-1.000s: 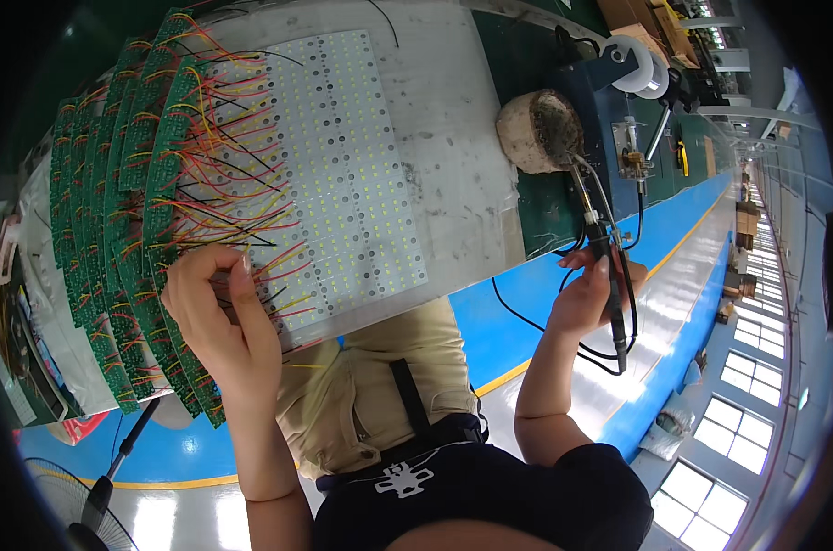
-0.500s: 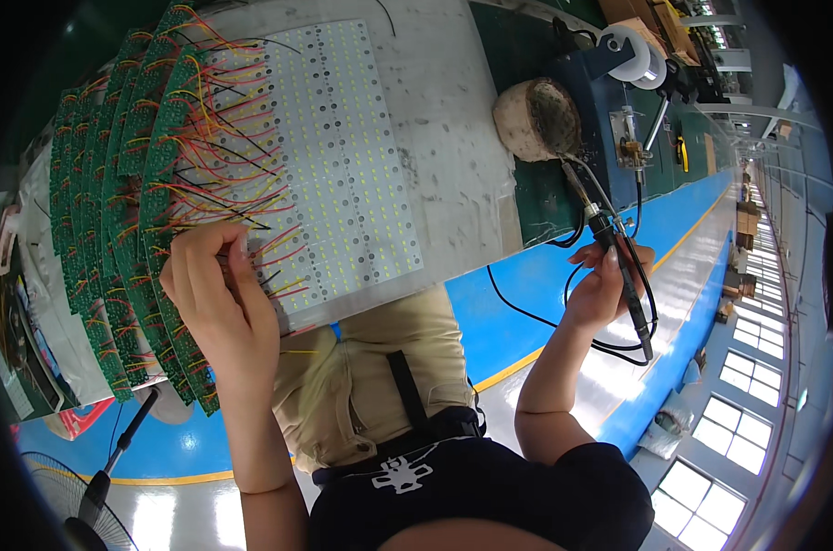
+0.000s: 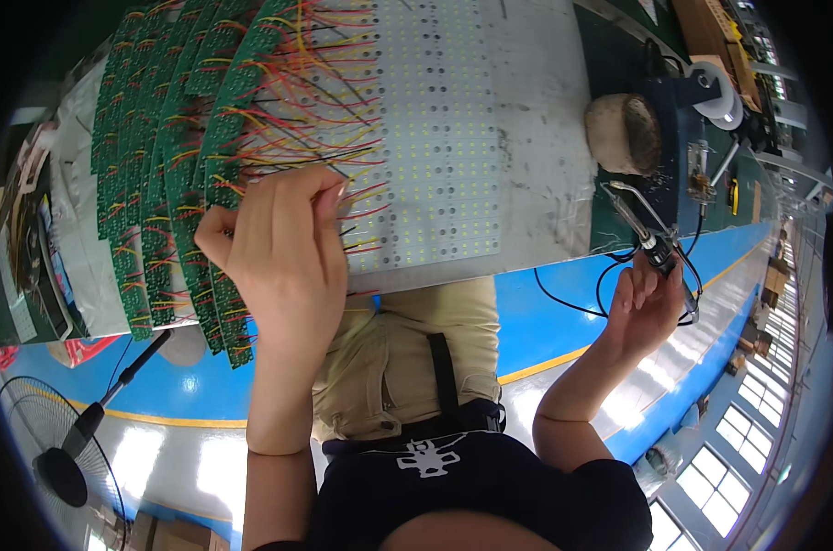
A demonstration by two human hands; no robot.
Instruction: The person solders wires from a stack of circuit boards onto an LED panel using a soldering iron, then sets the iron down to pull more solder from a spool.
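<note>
While the right hand (image 3: 650, 303) grips a soldering iron (image 3: 658, 248) right of the dotted panel (image 3: 439, 156), the left hand (image 3: 292, 230) is bunched narrow at the panel's lower left — can't tell if it's pinching anything. Green boards (image 3: 233, 96) sit left, wires (image 3: 329, 151) reaching over the panel.

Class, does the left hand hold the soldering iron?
No, the right hand grips the soldering iron, while the left hand is at the wires.
</note>
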